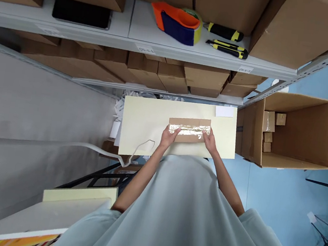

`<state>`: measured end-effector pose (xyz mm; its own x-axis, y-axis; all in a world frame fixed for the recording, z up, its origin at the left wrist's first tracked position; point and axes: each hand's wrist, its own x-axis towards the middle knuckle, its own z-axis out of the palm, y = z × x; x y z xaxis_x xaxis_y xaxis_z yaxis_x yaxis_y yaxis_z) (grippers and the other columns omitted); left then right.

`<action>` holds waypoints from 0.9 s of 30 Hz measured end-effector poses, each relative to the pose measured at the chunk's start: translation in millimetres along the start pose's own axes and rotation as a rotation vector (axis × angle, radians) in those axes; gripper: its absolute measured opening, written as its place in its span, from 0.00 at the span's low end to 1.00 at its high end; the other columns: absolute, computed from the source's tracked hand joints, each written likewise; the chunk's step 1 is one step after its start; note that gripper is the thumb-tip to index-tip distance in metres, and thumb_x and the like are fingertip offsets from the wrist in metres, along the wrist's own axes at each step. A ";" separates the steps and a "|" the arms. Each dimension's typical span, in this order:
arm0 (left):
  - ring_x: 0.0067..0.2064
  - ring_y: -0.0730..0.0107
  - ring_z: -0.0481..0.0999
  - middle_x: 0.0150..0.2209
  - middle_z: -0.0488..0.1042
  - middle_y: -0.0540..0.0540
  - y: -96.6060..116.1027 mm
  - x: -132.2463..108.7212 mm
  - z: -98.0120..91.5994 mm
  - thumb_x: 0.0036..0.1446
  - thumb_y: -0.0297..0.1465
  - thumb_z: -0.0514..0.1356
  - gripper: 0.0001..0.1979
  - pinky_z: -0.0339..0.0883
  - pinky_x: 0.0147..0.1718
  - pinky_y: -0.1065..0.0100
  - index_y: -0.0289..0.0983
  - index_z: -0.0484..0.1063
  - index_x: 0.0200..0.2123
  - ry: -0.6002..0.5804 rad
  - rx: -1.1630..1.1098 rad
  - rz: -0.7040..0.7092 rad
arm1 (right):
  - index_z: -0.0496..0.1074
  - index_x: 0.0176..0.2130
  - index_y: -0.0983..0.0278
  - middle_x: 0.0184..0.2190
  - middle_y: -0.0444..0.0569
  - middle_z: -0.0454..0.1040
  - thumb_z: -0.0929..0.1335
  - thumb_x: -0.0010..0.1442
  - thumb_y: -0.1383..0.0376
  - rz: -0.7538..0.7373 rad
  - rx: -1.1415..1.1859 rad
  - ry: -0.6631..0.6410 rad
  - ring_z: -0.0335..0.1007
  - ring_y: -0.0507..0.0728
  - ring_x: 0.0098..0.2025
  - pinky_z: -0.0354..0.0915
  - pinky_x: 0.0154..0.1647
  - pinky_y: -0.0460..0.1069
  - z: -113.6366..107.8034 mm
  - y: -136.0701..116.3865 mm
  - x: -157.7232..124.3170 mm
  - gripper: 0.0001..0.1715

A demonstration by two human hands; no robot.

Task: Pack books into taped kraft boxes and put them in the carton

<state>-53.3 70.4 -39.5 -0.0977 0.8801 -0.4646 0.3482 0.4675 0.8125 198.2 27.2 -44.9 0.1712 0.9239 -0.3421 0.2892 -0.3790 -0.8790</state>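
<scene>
A flat brown cardboard box (pixel 188 138) with shiny clear tape along its middle is held over the pale yellow table (pixel 146 116). My left hand (pixel 169 137) grips its left end, thumb on the taped face. At the right end my right hand (pixel 209 141) holds it the same way, with its thumb on top. Both hands' other fingers are mostly hidden at the box's edges. A white paper (pixel 224 111) lies at the table's back right corner.
A shelf (pixel 135 21) above holds a black phone (pixel 81 13), an orange and blue tape dispenser (pixel 178 23), two cutters (pixel 227 48) and cartons. A large open carton (pixel 305 136) with small boxes stands right. A white cable (pixel 87 145) runs at left.
</scene>
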 end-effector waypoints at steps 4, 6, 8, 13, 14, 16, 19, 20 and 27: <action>0.73 0.41 0.71 0.71 0.72 0.29 -2.5 -2.8 1.2 0.59 0.54 0.73 0.47 0.63 0.74 0.47 0.35 0.65 0.72 0.129 0.134 0.040 | 0.51 0.82 0.62 0.79 0.55 0.59 0.63 0.70 0.30 0.092 0.034 -0.040 0.52 0.66 0.82 0.52 0.82 0.62 -3.5 4.9 0.5 0.60; 0.80 0.39 0.57 0.78 0.59 0.25 -1.4 -4.3 0.7 0.56 0.56 0.73 0.57 0.51 0.78 0.45 0.33 0.56 0.77 0.192 0.218 0.104 | 0.49 0.82 0.62 0.82 0.53 0.52 0.61 0.70 0.28 0.138 0.036 -0.069 0.47 0.66 0.83 0.48 0.84 0.61 -11.1 7.5 2.8 0.61; 0.82 0.40 0.48 0.81 0.50 0.24 3.0 -5.1 1.1 0.58 0.58 0.72 0.60 0.40 0.81 0.44 0.31 0.51 0.79 0.210 0.289 0.192 | 0.49 0.82 0.62 0.82 0.53 0.49 0.56 0.71 0.28 0.123 0.012 -0.064 0.45 0.65 0.84 0.45 0.85 0.61 -24.8 11.3 8.1 0.60; 0.84 0.45 0.43 0.82 0.46 0.28 31.0 -0.9 19.0 0.66 0.60 0.63 0.56 0.31 0.81 0.44 0.34 0.46 0.81 0.140 0.387 0.346 | 0.50 0.82 0.66 0.82 0.54 0.50 0.52 0.75 0.32 -0.085 -0.202 -0.006 0.42 0.64 0.85 0.42 0.86 0.62 -77.3 26.5 38.5 0.56; 0.84 0.46 0.43 0.82 0.45 0.29 38.8 1.3 26.8 0.67 0.60 0.62 0.55 0.31 0.81 0.44 0.35 0.46 0.82 0.119 0.397 0.372 | 0.50 0.82 0.65 0.82 0.54 0.50 0.52 0.76 0.34 -0.115 -0.250 -0.006 0.41 0.64 0.85 0.42 0.86 0.62 -87.6 30.0 47.6 0.54; 0.84 0.46 0.43 0.82 0.45 0.30 55.2 6.8 46.1 0.67 0.61 0.61 0.54 0.32 0.81 0.44 0.36 0.46 0.82 0.074 0.410 0.414 | 0.50 0.82 0.64 0.82 0.53 0.50 0.53 0.77 0.37 -0.163 -0.337 -0.020 0.40 0.64 0.85 0.42 0.85 0.63 -105.1 37.2 68.3 0.51; 0.84 0.45 0.43 0.82 0.46 0.31 78.6 15.8 81.0 0.66 0.61 0.61 0.54 0.32 0.81 0.44 0.37 0.48 0.81 -0.003 0.409 0.457 | 0.51 0.81 0.66 0.83 0.55 0.49 0.54 0.79 0.43 -0.209 -0.441 -0.058 0.38 0.64 0.85 0.41 0.85 0.64 -123.0 48.5 104.8 0.46; 0.84 0.44 0.42 0.82 0.47 0.31 85.2 18.3 93.0 0.66 0.61 0.62 0.54 0.32 0.81 0.43 0.37 0.49 0.81 -0.028 0.405 0.469 | 0.52 0.81 0.67 0.83 0.55 0.49 0.55 0.79 0.45 -0.214 -0.474 -0.070 0.38 0.64 0.85 0.41 0.85 0.64 -127.1 52.7 117.6 0.45; 0.84 0.43 0.42 0.81 0.51 0.33 99.7 19.1 154.6 0.70 0.53 0.62 0.43 0.32 0.81 0.39 0.35 0.60 0.77 -0.193 0.403 0.499 | 0.55 0.80 0.69 0.82 0.57 0.50 0.58 0.78 0.56 -0.150 -0.621 -0.175 0.40 0.62 0.85 0.41 0.85 0.64 -140.3 87.6 179.3 0.39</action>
<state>123.7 121.1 -21.8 0.3206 0.9349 -0.1520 0.6328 -0.0919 0.7689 386.4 152.4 -136.6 -0.0537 0.9439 -0.3258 0.7965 -0.1563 -0.5841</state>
